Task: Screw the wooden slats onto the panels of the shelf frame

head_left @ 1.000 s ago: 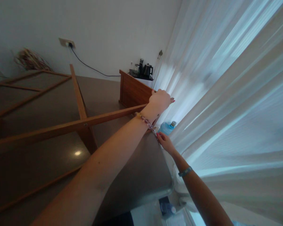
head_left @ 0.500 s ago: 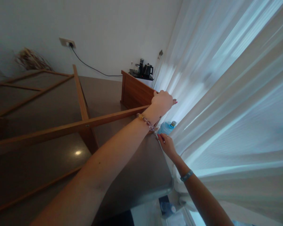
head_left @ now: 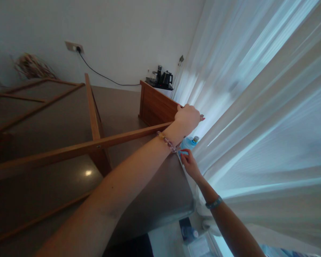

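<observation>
My left hand [head_left: 187,116] is closed over the top edge of an upright reddish-brown wooden panel [head_left: 156,105], at the end of a wooden frame lying on the table. A long wooden rail [head_left: 69,153] of that frame runs to the panel, passing behind my left wrist. Lower down, beside the bead bracelet [head_left: 166,142], is my right hand [head_left: 189,162], with thumb and index finger bent together near the frame's end. Something thin and pale may be at its fingertips, too small to make out. My left forearm hides the joint there.
The frame lies on a grey-brown tabletop [head_left: 152,200]. A large blue water bottle [head_left: 189,143] stands behind my hands, by white curtains [head_left: 230,107]. At the back are a black kettle [head_left: 167,77] on a tray, a power cord [head_left: 104,76] and dried stalks [head_left: 33,66].
My right hand's fingers have shifted and loosened slightly, with the index finger now arched above the thumb. My left hand stays on the panel; the view has shifted slightly.
</observation>
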A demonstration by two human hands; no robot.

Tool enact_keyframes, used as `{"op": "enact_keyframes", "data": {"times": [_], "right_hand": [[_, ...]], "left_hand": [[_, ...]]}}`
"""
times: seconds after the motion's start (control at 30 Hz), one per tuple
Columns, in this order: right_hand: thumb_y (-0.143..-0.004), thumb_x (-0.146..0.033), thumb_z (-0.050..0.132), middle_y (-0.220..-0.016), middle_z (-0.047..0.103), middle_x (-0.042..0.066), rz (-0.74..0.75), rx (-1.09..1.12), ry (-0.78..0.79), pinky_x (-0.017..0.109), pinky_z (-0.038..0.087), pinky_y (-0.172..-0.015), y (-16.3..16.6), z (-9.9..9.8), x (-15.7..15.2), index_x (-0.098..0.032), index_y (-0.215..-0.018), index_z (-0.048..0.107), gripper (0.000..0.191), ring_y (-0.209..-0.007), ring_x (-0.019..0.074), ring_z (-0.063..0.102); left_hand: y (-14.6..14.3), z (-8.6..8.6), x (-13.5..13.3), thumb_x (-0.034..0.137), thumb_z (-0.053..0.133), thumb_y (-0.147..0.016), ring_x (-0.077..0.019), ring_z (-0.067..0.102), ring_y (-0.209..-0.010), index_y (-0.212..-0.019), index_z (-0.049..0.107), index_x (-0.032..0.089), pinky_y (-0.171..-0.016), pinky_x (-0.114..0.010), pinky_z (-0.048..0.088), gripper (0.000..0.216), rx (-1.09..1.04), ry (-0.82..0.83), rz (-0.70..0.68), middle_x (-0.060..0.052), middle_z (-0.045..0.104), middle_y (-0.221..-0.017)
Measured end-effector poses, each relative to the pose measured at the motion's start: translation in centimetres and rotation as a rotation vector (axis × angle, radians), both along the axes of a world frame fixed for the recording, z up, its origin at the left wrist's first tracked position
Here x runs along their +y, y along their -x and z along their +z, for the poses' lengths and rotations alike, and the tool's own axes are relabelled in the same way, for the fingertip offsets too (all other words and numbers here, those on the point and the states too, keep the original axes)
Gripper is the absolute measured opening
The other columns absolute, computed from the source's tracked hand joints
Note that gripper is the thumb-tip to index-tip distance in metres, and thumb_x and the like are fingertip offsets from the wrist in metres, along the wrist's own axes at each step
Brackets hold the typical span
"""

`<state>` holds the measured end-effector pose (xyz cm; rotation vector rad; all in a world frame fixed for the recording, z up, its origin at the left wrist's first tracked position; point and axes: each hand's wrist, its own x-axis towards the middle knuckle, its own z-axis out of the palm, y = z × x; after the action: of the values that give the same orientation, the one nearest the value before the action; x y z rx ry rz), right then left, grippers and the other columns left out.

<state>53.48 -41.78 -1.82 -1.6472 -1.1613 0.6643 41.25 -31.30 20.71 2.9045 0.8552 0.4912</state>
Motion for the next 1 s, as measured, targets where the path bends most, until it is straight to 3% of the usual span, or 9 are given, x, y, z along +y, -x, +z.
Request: {"op": "enact_keyframes", "data": {"times": [0.17, 0.3, 0.4, 0.5, 0.67, 0.8, 1.0], "right_hand": [[-0.078, -0.061, 0.049, -0.056, 0.045, -0.008, 0.011, 0.114, 0.074, 0.024, 0.027, -0.049, -0.2, -0.5, 0.1, -0.024, -0.097, 0.040, 0.043, -0.048, 0.0114, 0.038], [-0.080, -0.060, 0.046, -0.056, 0.044, -0.008, 0.000, 0.082, 0.066, 0.024, 0.031, -0.049, 0.1, -0.8, 0.0, -0.024, -0.096, 0.038, 0.040, -0.049, 0.0120, 0.039], [-0.084, -0.058, 0.046, -0.057, 0.044, -0.008, -0.014, -0.024, 0.024, 0.026, 0.033, -0.052, 0.7, -0.6, -0.3, -0.024, -0.097, 0.040, 0.037, -0.051, 0.0138, 0.041], [-0.087, -0.053, 0.050, -0.068, 0.053, -0.003, 0.006, -0.130, -0.004, 0.030, 0.041, -0.063, 0.9, -0.1, -1.0, -0.023, -0.098, 0.044, 0.032, -0.063, 0.0167, 0.051], [-0.092, -0.047, 0.049, -0.090, 0.059, 0.006, 0.290, -0.537, -0.046, 0.036, 0.048, -0.081, -0.9, 0.6, -1.6, -0.021, -0.103, 0.050, 0.029, -0.084, 0.0208, 0.059], [-0.096, -0.049, 0.042, -0.086, 0.061, 0.008, 0.385, -0.787, -0.022, 0.037, 0.049, -0.079, -2.5, 0.7, -1.0, -0.021, -0.096, 0.054, 0.031, -0.081, 0.0223, 0.060], [-0.094, -0.054, 0.044, -0.077, 0.062, 0.008, 0.375, -0.810, -0.019, 0.039, 0.048, -0.079, -3.0, 0.3, -0.2, -0.022, -0.083, 0.055, 0.036, -0.076, 0.0228, 0.059]], "left_hand": [[0.1, 0.1, -0.3, 0.037, 0.037, -0.100, -0.0322, 0.054, -0.119, -0.113, 0.066, 0.005, -0.104, -0.053, 0.037, 0.046, -0.016, 0.006, 0.000, -0.022, 0.064, -0.115], [0.2, 0.2, -0.4, 0.038, 0.037, -0.100, -0.0308, 0.055, -0.118, -0.114, 0.065, 0.004, -0.105, -0.052, 0.037, 0.046, -0.007, 0.005, 0.002, -0.022, 0.064, -0.116], [0.2, 0.2, -0.4, 0.037, 0.036, -0.100, -0.0310, 0.056, -0.117, -0.114, 0.065, 0.003, -0.105, -0.052, 0.038, 0.046, -0.006, 0.000, -0.001, -0.022, 0.064, -0.116], [0.1, 0.1, -0.3, 0.036, 0.036, -0.100, -0.0316, 0.056, -0.117, -0.113, 0.066, 0.004, -0.105, -0.053, 0.037, 0.046, -0.013, 0.003, -0.007, -0.021, 0.064, -0.117], [0.1, 0.0, -0.3, 0.037, 0.036, -0.100, -0.0313, 0.055, -0.118, -0.113, 0.066, 0.005, -0.106, -0.053, 0.035, 0.045, -0.018, 0.017, -0.004, -0.021, 0.064, -0.116], [0.1, 0.0, -0.3, 0.036, 0.036, -0.100, -0.0317, 0.054, -0.118, -0.113, 0.066, 0.005, -0.105, -0.052, 0.036, 0.045, -0.021, 0.020, 0.001, -0.021, 0.063, -0.116], [0.1, 0.0, -0.1, 0.042, 0.036, -0.099, -0.0318, 0.054, -0.118, -0.113, 0.067, 0.008, -0.105, -0.056, 0.035, 0.047, -0.010, 0.044, -0.023, -0.022, 0.062, -0.119]]}}
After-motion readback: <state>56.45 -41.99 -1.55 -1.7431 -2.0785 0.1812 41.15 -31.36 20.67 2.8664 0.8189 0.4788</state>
